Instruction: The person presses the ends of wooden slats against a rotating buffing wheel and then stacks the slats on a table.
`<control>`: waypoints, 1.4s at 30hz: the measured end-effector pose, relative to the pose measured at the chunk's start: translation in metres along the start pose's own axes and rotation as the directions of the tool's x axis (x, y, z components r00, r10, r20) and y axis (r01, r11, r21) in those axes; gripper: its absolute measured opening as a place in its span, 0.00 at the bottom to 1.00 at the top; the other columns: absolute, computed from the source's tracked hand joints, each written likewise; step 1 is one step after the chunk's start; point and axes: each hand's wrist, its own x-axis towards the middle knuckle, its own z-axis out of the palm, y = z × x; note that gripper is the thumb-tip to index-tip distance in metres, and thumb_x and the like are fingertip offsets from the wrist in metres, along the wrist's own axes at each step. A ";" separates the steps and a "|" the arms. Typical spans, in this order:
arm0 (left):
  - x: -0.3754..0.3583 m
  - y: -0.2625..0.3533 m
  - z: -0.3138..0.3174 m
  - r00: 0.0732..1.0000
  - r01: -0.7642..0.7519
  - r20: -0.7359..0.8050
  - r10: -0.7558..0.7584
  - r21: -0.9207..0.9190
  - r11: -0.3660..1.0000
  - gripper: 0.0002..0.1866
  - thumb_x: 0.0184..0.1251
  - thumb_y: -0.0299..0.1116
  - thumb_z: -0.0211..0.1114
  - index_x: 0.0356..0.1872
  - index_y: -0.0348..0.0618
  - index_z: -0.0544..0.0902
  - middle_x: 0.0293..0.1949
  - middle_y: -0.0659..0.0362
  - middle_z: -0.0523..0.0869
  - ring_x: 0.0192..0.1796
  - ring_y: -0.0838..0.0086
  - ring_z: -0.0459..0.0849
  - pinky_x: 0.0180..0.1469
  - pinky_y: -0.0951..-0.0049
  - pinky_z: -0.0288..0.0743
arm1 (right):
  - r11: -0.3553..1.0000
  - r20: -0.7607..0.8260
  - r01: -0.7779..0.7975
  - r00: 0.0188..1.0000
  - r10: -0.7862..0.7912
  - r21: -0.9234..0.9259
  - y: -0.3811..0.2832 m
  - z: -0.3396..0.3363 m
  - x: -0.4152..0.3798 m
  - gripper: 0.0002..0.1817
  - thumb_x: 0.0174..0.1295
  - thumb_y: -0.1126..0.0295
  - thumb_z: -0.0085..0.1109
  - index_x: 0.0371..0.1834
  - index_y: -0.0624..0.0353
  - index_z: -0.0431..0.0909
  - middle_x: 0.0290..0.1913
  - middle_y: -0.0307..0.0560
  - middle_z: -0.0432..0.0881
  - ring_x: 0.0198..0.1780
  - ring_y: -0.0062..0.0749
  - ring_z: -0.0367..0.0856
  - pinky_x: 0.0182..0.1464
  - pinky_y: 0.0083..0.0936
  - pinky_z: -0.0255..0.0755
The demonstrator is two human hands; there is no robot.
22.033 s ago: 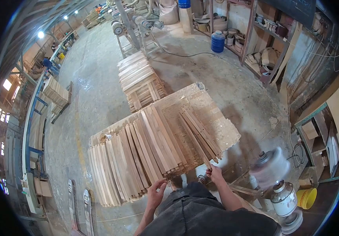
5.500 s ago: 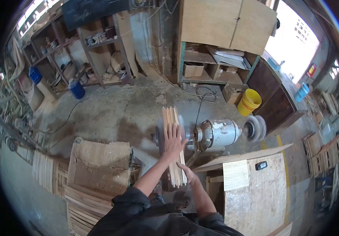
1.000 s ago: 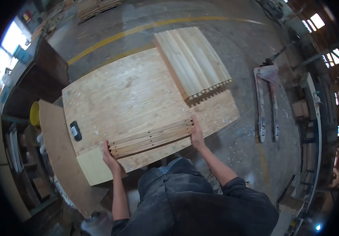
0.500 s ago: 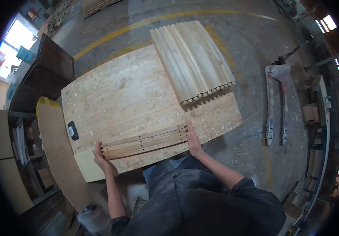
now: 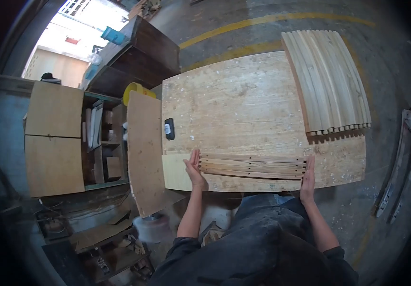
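Observation:
Several narrow wooden slats (image 5: 234, 163) with small dark holes lie side by side near the front edge of the wooden tabletop (image 5: 229, 105). At their left ends stands my left hand (image 5: 194, 170), fingers stretched out and the palm side against the wood. My right hand (image 5: 308, 177) is flat against the opposite ends, its fingers straight and pointing away from me. The slats sit between both palms; neither hand wraps around them. A larger stack of pale slats (image 5: 329, 81) rests on the far right part of the tabletop.
A small black device (image 5: 169, 128) lies at the tabletop's left edge, beside a brown board (image 5: 143, 152). Behind that board are a yellow bucket (image 5: 138, 89) and a dark cabinet (image 5: 153, 52). Open shelves (image 5: 105, 143) stand left; a pallet jack (image 5: 396, 167) is on the floor right.
My view has swung left, so the table and slats appear farther right. Both hands stay at the slat ends, and the slats' outer edges look more evenly lined up.

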 end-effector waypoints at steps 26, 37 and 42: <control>-0.006 0.009 0.009 1.000 -0.006 0.027 0.005 0.032 0.999 0.48 0.81 0.67 0.25 0.73 0.28 0.67 0.73 0.43 0.73 0.77 0.58 0.68 0.80 0.58 0.55 | 0.993 -0.276 -0.080 0.960 0.054 -0.086 -0.004 0.003 0.016 0.35 0.82 0.61 0.32 0.84 0.66 0.33 0.85 0.60 0.43 0.85 0.46 0.43 0.83 0.35 0.36; -0.038 0.061 0.068 0.697 -0.696 0.688 0.202 0.580 0.424 0.36 0.56 0.41 0.78 0.67 0.44 0.79 0.66 0.48 0.79 0.72 0.51 0.73 0.76 0.53 0.62 | 0.687 -0.149 -0.039 0.984 -0.101 -0.726 -0.028 -0.027 0.022 0.41 0.67 0.63 0.65 0.80 0.62 0.57 0.81 0.62 0.56 0.80 0.59 0.57 0.79 0.43 0.55; -0.065 0.072 0.113 0.607 -0.771 0.745 0.279 0.466 0.433 0.36 0.53 0.38 0.80 0.65 0.41 0.80 0.65 0.46 0.80 0.72 0.50 0.73 0.74 0.54 0.66 | 0.435 0.456 0.442 0.887 -0.078 -0.784 -0.037 0.035 0.060 0.45 0.54 0.55 0.74 0.76 0.53 0.66 0.74 0.63 0.67 0.76 0.59 0.62 0.78 0.54 0.52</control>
